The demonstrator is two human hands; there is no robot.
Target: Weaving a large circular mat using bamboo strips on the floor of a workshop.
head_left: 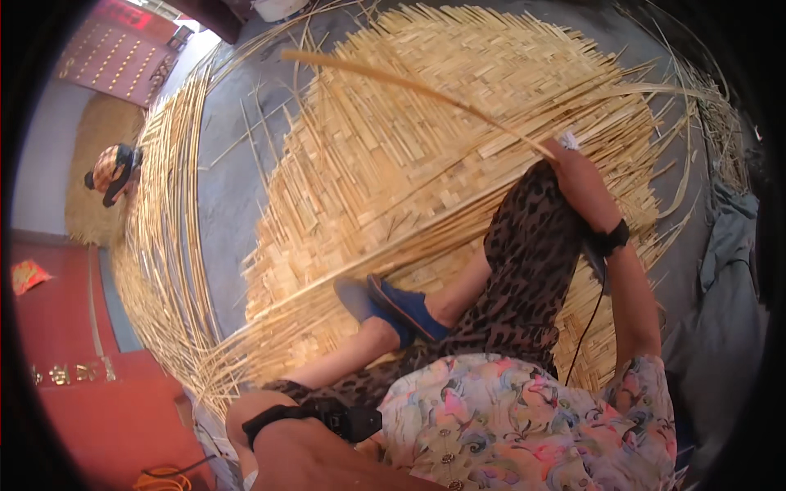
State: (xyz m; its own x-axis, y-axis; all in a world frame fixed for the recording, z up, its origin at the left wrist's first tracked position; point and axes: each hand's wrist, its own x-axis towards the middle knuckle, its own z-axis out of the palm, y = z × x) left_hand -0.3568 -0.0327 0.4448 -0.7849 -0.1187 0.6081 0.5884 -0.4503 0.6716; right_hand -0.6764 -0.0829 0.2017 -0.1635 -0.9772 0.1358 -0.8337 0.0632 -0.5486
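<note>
My right hand (580, 182), with a white wrap on one finger, is raised by my right knee. It is closed on a long, flat bamboo strip (426, 92), which slants up to the left above the mat. Under my feet and legs lies a large woven bamboo mat (368, 204), its unwoven strip ends fringing the edges. My left hand (244, 416) is at the lower left, bent beside my left leg. Its fingers are mostly hidden behind the forearm and wrist strap, so what they hold does not show.
Loose long bamboo strips (182, 204) run along the left over the grey floor (232, 184). Another person (115, 170) bends beside them at the far left. Red doors (61, 315) stand at the left, a grey-green cloth (729, 233) and tangled strips (712, 123) at the right.
</note>
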